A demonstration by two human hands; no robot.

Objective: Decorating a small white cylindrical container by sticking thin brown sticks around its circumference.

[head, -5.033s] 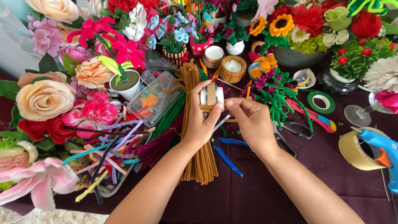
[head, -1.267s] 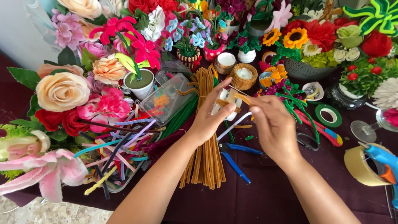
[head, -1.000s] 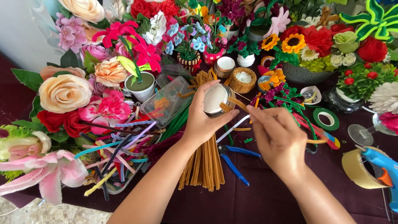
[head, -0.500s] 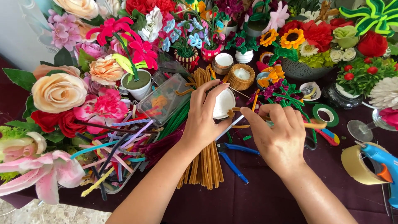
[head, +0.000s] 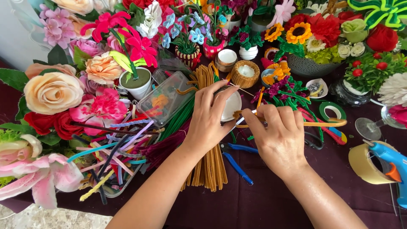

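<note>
I see left hand (head: 207,123) fingers clamped on white pot (head: 231,106); right hand (head: 277,135) pinching tan pipe cleaner (head: 326,124) | blue pliers (head: 237,165) beneath; brown stem bundle (head: 207,165) alongside

- A blue glue gun (head: 392,163) lies at the right edge, touching a roll of tape (head: 365,164).
- Blue pliers (head: 237,159) lie on the dark desk (head: 254,203).
- A peach rose (head: 53,92) stands at the left.
- A sunflower (head: 298,33) stands at the back.

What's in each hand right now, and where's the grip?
Left hand grips a small white cup around its side. Right hand pinches a tan pipe cleaner near its left end, beside the cup.
</note>
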